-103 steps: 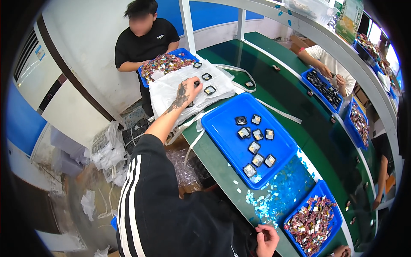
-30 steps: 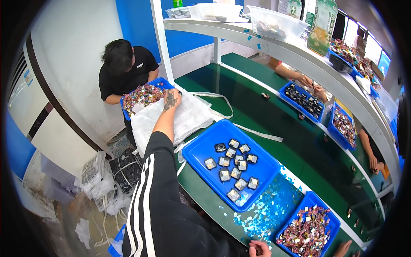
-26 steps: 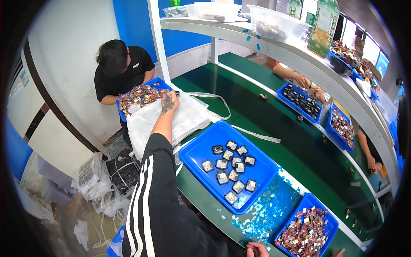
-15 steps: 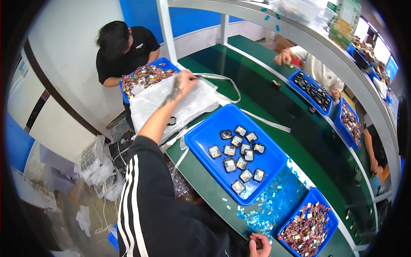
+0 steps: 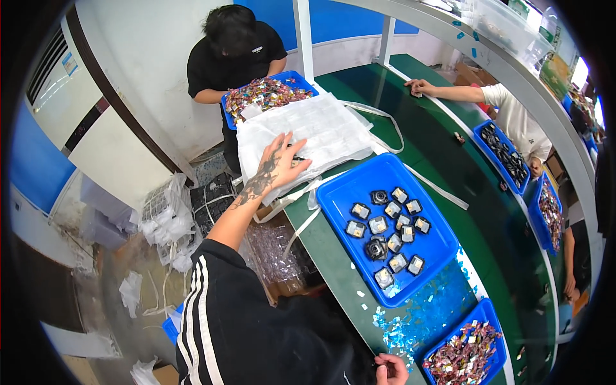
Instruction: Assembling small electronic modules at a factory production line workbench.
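Note:
My left hand reaches over a white sheet-like wrapping, palm down with its fingers spread. A small dark bit shows beside the fingers, mostly covered by the hand. To the right, a blue tray holds several small square parts with black frames and clear or pale middles. Two of them look darker, a round-faced black part and a bulkier black part. At the table's near edge, my right hand is partly cut off by the frame. Its fingers are curled, and whatever they hold is hidden.
Blue film scraps litter the green table beside a blue bin of small pinkish pieces. A co-worker in black stands behind another full bin. Across the table, a person in white works. A white shelf frame rises there.
The view has swung left. My left hand has drawn back across the wrapping toward me, and its fingers have spread. A black part shows in the tray where a clear-faced one showed before.

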Available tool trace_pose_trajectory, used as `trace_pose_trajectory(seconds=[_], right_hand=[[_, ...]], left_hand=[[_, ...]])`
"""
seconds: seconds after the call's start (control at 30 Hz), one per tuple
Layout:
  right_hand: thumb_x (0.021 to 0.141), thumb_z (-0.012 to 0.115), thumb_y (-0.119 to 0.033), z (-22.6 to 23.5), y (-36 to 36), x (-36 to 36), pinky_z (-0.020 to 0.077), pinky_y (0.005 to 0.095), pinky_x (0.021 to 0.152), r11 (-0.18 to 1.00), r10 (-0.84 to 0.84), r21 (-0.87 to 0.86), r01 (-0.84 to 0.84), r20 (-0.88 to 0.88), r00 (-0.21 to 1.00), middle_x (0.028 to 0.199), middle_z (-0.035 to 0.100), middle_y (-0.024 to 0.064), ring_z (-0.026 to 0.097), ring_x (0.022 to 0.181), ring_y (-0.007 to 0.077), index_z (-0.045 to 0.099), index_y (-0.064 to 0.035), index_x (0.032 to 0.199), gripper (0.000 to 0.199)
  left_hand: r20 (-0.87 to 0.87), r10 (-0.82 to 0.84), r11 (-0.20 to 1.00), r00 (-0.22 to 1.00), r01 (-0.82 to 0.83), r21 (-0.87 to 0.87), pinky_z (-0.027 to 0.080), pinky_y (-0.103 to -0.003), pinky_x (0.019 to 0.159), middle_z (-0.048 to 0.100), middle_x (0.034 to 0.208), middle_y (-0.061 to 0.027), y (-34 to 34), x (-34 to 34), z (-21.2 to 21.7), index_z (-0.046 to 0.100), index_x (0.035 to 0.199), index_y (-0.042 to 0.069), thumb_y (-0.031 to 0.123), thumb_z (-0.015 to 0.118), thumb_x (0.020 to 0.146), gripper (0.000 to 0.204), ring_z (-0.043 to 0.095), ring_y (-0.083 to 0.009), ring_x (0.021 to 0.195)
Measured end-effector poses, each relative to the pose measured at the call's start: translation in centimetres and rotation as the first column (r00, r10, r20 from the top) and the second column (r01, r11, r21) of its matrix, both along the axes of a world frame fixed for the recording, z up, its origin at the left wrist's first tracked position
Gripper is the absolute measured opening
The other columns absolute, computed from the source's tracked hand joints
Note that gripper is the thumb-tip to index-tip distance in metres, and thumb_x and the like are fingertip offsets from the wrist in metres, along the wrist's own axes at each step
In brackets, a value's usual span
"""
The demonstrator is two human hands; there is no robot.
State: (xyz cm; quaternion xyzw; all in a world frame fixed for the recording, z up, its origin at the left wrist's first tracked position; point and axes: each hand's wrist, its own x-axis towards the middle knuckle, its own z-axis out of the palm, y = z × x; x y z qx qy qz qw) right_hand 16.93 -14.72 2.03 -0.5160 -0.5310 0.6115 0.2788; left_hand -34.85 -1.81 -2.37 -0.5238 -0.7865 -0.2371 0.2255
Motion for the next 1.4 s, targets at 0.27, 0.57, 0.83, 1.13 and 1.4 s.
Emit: trace_pose_trajectory(seconds=[0.27, 0.57, 0.83, 1.13, 1.4], right_hand=[[0.09, 0.06, -0.005, 0.0, -0.1, 0.6, 0.0451, 0.0279, 0.087, 0.999, -0.042, -0.023, 0.041, -0.039, 0.998, 0.103, 0.065, 0.0092, 0.059, 0.096, 0.0167, 0.061, 0.0015, 0.111, 0.022], [0.09, 0.06, -0.004, -0.4, 0.0, 1.0, 0.0454, 0.0266, 0.084, 0.999, -0.038, -0.023, 0.037, -0.019, 0.999, 0.102, 0.065, 0.0089, 0.059, 0.094, 0.0156, 0.061, 0.0016, 0.111, 0.021], [0.091, 0.059, -0.004, 0.0, -0.5, 1.1, 0.0456, 0.027, 0.083, 0.998, -0.055, 0.003, 0.055, -0.013, 0.998, 0.1, 0.064, 0.0086, 0.059, 0.092, 0.0156, 0.061, 0.0029, 0.11, 0.02], [0.091, 0.06, -0.006, 0.5, -0.5, 1.2, 0.0445, 0.0287, 0.087, 0.997, -0.072, 0.015, 0.072, -0.009, 0.997, 0.101, 0.065, 0.0103, 0.059, 0.095, 0.0167, 0.061, 0.0042, 0.109, 0.021], [0.09, 0.06, -0.006, 0.5, -0.5, 0.8, 0.0447, 0.0285, 0.087, 0.999, -0.037, 0.038, 0.037, 0.007, 0.999, 0.1, 0.065, 0.0102, 0.059, 0.094, 0.0166, 0.062, 0.0038, 0.108, 0.02]], left_hand=[[0.106, -0.058, 0.998, 0.993, 0.058, 0.003, 0.045, -0.042, 0.083, 0.054, 0.098, -0.0136, -0.3, 0.9, 0.6, 0.066, 0.082, 0.005, 0.035, 0.069, 0.08, 0.031, 0.052, -0.0309, 0.1], [0.074, -0.006, 1.0, 0.997, 0.006, 0.0, 0.047, -0.039, 0.068, 0.051, 0.085, -0.0095, -1.2, 2.0, 0.5, 0.062, 0.075, 0.006, 0.045, 0.073, 0.075, 0.041, 0.056, -0.0264, 0.08], [0.415, -0.003, 0.978, 0.91, -0.083, 0.189, 0.045, -0.039, 0.056, 0.058, 0.069, -0.0098, -0.7, 0.3, -0.4, 0.057, 0.068, 0.005, 0.037, 0.07, 0.079, 0.037, 0.059, -0.031, 0.063], [0.323, -0.019, 0.833, 0.946, -0.164, 0.528, 0.037, -0.034, 0.046, 0.049, 0.052, -0.0084, -0.3, -0.6, 2.3, 0.048, 0.058, 0.003, 0.02, 0.071, 0.081, 0.037, 0.047, -0.0189, 0.044], [0.535, -0.561, 0.817, 0.632, 0.527, 0.234, 0.049, -0.038, 0.057, 0.061, 0.067, -0.0108, 4.9, 16.9, 2.5, 0.062, 0.068, 0.007, 0.033, 0.068, 0.081, 0.03, 0.061, -0.0278, 0.061]])
